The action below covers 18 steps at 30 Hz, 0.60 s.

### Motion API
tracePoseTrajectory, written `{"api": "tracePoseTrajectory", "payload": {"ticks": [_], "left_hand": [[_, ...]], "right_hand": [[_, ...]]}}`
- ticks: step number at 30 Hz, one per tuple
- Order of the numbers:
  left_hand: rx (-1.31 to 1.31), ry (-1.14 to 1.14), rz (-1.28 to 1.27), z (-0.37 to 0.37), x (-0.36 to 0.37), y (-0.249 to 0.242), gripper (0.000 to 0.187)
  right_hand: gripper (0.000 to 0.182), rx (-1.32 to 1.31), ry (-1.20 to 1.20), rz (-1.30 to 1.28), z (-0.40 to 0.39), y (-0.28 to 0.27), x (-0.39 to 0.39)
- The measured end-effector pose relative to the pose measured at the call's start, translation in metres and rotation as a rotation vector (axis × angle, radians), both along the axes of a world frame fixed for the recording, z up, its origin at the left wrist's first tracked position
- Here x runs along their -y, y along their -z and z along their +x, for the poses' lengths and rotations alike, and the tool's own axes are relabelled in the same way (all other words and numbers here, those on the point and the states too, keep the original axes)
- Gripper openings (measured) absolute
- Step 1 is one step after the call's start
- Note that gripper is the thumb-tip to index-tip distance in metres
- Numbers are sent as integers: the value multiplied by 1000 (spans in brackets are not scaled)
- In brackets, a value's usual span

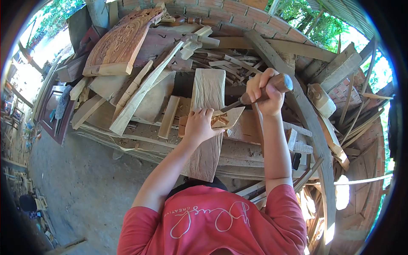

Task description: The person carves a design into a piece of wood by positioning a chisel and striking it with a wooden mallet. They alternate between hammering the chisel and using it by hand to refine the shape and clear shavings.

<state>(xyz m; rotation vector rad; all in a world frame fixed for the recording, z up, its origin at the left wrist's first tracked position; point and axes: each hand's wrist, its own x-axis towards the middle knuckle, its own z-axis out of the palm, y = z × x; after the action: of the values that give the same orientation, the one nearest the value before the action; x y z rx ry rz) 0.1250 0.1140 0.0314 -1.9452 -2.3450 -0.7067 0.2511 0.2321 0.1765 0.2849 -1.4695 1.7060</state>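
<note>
My right hand (pixel 267 95) is wrapped around the wooden handle of a chisel (pixel 278 84), which slants down to the left. The chisel's blade reaches a small pale piece of wood (pixel 233 116) with a hollowed, brownish carved face. My left hand (pixel 199 125) grips the left end of that piece, its fingers over the top and thumb along the near side. Beneath them lies a long, rough wooden board (pixel 208 87), running from the bench toward my body. The chisel's very tip is hard to make out against the carved face.
A carved wooden panel (pixel 119 40) leans at the back left, with a long pale strip (pixel 146 89) beside it. Scrap slats (pixel 231 63) are heaped behind the board. A thick timber beam (pixel 304 106) slants past my right arm. A plastic jug (pixel 321 100) stands beyond it.
</note>
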Motion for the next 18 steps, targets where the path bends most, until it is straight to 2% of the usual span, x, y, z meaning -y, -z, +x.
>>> {"api": "tracePoseTrajectory", "payload": {"ticks": [4, 6, 8, 12, 14, 16, 18], "left_hand": [[17, 2, -17, 0, 1, -4, 74], [20, 2, -9, 0, 2, -6, 72], [25, 2, -2, 0, 2, -6, 69], [36, 6, -6, 0, 2, -6, 68], [42, 6, -11, -1, 2, -8, 68], [37, 4, -16, 0, 2, -8, 68], [30, -2, -21, 1, 1, -5, 70]], "right_hand": [[29, 103, -79, 67, -10, 4, 4], [31, 122, -108, 95, -15, 2, 4], [32, 177, -240, 140, -20, -1, 2], [31, 195, -355, 68, -34, 3, -13], [27, 194, -339, 29, -43, 3, -16], [25, 297, -45, -72, -50, 0, -14], [20, 303, 25, -79, -56, -3, -6]]}}
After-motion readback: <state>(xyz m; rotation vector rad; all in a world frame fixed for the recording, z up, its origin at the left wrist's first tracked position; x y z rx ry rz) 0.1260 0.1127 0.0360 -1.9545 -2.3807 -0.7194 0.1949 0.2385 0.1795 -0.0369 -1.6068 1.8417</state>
